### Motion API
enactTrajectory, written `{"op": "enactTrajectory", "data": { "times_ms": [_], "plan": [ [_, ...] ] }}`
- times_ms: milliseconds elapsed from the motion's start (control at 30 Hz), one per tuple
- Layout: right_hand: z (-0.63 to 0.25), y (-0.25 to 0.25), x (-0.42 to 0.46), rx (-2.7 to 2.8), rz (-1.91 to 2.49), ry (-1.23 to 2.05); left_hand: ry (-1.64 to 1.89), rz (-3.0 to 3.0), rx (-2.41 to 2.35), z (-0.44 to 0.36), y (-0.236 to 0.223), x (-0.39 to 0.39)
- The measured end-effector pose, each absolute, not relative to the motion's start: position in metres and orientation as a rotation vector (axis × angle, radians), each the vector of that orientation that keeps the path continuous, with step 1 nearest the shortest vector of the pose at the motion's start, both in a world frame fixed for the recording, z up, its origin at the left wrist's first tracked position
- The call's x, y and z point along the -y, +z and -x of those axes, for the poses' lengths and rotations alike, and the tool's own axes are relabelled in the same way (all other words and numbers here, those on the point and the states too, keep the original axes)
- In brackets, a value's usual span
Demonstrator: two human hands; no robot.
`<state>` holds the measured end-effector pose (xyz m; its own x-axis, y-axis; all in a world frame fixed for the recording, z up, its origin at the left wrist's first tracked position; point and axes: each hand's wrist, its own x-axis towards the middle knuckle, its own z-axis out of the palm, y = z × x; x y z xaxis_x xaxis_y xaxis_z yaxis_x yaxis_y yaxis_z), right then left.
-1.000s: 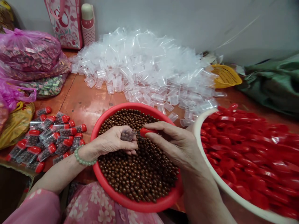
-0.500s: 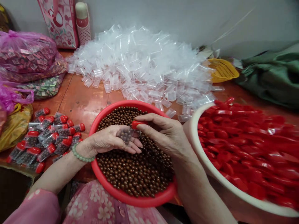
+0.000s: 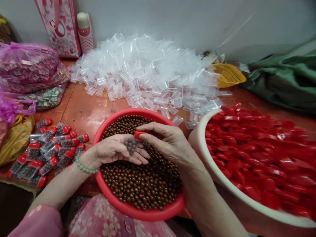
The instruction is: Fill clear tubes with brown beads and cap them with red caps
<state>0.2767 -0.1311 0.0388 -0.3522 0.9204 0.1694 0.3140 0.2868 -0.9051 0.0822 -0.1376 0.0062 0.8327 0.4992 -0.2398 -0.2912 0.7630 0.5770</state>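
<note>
My left hand (image 3: 118, 149), palm up with a green bead bracelet (image 3: 85, 164) at the wrist, holds a small clear plastic box (image 3: 131, 144) with brown balls inside. Its thumb rests against the box and the other fingers stretch out beneath. Between thumb and fingertips, my right hand (image 3: 168, 140) pinches a red cap (image 3: 140, 134) at the box's upper right end. Whether the cap is seated on the box I cannot tell. Both hands are above a red basin (image 3: 138, 215) of shiny brown balls (image 3: 138, 187).
A white tub (image 3: 202, 141) of red caps (image 3: 261, 164) stands at the right. Clear empty boxes (image 3: 148, 72) are heaped at the back. Filled, capped boxes (image 3: 53, 144) lie at the left, near plastic bags (image 3: 29, 62). A yellow basket (image 3: 229, 75) and a thermos (image 3: 85, 33) stand behind.
My right hand has brought the red cap left and slightly down, closer to the clear box. The box has tilted a little in my left hand. The whole view has shifted slightly.
</note>
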Motion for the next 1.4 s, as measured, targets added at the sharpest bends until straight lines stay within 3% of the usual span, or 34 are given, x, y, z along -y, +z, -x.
{"op": "enactTrajectory", "data": {
  "times_ms": [433,633,967,1400],
  "plan": [
    [-0.281,0.072,0.102,2.524,0.955,1.098,0.393,-0.613,-0.44,-0.082,-0.003,0.139],
    [-0.286,0.089,0.098,2.715,1.009,0.88,0.459,-0.622,-0.421,-0.082,-0.002,0.139],
    [-0.27,0.047,0.129,1.64,1.154,1.072,0.47,-0.57,-0.42,-0.082,0.0,0.136],
    [-0.248,0.023,0.137,1.309,1.203,1.178,0.552,-0.544,-0.37,-0.083,0.001,0.139]
  ]
}}
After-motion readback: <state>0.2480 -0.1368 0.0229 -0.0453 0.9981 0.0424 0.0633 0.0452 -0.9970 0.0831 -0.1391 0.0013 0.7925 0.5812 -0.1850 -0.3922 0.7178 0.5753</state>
